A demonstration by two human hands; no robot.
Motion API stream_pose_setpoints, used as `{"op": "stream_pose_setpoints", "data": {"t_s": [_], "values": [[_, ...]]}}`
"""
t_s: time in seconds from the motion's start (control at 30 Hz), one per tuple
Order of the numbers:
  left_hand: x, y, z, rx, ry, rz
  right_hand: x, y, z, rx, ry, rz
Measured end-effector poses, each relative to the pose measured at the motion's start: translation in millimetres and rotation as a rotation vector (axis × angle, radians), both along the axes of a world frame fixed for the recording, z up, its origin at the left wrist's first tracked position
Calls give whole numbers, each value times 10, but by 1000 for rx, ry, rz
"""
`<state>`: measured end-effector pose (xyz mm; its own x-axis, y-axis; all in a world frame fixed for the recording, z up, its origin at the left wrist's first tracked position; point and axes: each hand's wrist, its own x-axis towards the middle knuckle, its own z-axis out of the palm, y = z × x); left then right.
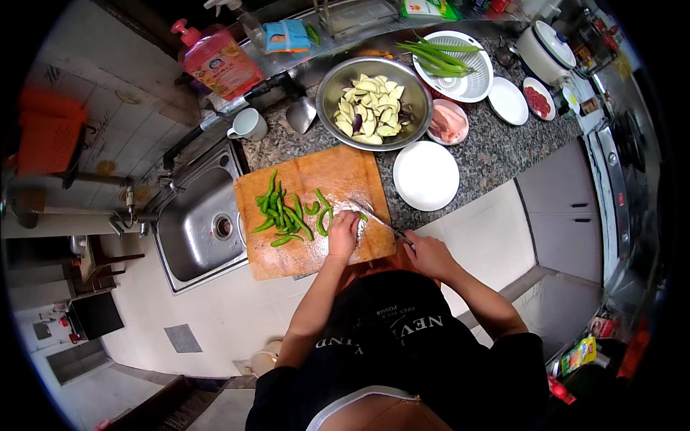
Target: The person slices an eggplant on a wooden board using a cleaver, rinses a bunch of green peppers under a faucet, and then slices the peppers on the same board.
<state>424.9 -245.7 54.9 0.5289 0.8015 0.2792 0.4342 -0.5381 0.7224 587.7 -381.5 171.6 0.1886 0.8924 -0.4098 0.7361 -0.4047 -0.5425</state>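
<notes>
A wooden cutting board (352, 167) lies on the counter in front of me. My right hand (427, 254) is wrapped round the handle of a knife (388, 227), whose blade slants over the board's right part. Close to the blade, my left hand (344, 231) presses down with curled fingers on a green chili pepper; a small green end (362, 216) shows by the fingertips, and the rest is hidden. Left of that hand a few curved peppers (322, 212) lie apart. A heap of whole green chili peppers (279, 208) covers the board's left middle.
Behind the board stand a steel bowl (325, 108) of cut eggplant, a white plate (425, 176), a bowl of meat (448, 123) and a white colander (483, 79) with long green pods. A sink (194, 244) adjoins the board's left. A mug (248, 124) sits beyond it.
</notes>
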Motion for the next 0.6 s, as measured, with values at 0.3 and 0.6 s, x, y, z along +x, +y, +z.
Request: {"op": "stream_pose_setpoints", "data": {"t_s": [0.3, 0.6], "values": [[-33, 10, -79, 56, -7, -9, -197, -149, 65, 50, 45, -37], [-48, 41, -59, 70, -30, -49, -383, 109, -314, -62, -19, -81]]}}
